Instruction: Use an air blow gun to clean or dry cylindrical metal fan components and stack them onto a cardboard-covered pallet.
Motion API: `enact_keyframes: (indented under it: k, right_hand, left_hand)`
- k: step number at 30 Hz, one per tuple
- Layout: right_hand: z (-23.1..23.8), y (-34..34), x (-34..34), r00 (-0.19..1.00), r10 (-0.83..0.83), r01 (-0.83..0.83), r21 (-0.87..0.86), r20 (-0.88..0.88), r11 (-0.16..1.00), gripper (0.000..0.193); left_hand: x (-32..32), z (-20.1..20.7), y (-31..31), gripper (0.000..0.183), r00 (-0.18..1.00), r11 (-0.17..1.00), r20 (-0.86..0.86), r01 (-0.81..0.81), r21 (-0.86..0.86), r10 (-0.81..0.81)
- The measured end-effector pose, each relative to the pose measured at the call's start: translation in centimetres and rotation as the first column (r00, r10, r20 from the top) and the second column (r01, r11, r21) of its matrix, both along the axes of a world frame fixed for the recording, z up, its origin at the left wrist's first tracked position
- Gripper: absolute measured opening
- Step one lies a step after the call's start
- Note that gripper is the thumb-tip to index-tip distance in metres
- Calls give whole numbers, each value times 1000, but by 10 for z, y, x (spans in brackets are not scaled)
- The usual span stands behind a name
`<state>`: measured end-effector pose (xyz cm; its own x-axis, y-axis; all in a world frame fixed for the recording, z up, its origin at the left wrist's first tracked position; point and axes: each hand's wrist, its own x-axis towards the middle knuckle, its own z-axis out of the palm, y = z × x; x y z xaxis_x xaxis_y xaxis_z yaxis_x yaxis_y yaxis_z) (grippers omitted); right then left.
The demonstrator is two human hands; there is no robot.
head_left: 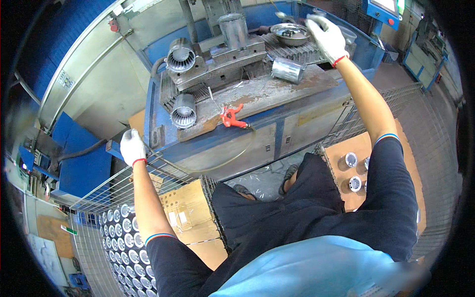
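Observation:
My left hand (132,148), in a white glove with a red cuff, is at the machine's left front corner, beside a small blue box (115,149). Its fingers point away from me and are mostly hidden behind the back of the hand. Over at the far right of the bench, my gloved right hand (327,40) has its fingers stretched out beside a metal bowl (291,33), with nothing visible in them. Finned metal cylinders stand or lie about: one on the fixture (181,55), one at the bench's left (184,111), one lying in the middle (288,70). Another metal cylinder (233,30) is upright under the machine head.
A red air gun (232,117) with a hose lies at the bench's front edge. A wire cage with rows of cylinders (126,242) is at my left, near cardboard (190,210). At right, more cylinders (355,184) stand on cardboard in another cage. A control panel (384,11) is at upper right.

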<state>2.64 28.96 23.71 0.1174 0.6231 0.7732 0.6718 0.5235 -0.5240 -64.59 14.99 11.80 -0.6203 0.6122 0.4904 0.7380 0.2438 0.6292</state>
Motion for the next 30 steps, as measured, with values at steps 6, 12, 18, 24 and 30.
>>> enact_keyframes:
  k: [6, 12, 18, 24, 30]
  right_hand:
    - [64, -33, -108, 900, 279, -318, -68, -334, 946, 33]
    - [71, -1, -136, 994, 106, -106, -9, -24, 994, 48]
    - [75, 0, -104, 994, -15, 25, 95, -109, 995, 40]
    - [76, 2, -62, 982, -128, 145, 120, -136, 982, 35]
    - [58, 20, -25, 968, -251, 250, 36, 1, 967, 40]
  left_hand:
    - [-2, -2, -6, 39, 1000, 999, 17, 11, 42, -12]
    - [2, 2, -1, 37, 1000, 999, 4, 29, 44, -29]
    - [2, 3, -5, 38, 999, 998, 26, 39, 51, -41]
    - [-4, 0, -4, 36, 999, 998, -18, 48, 49, -47]
    - [-2, 0, -5, 37, 997, 995, 13, 74, 61, -75]
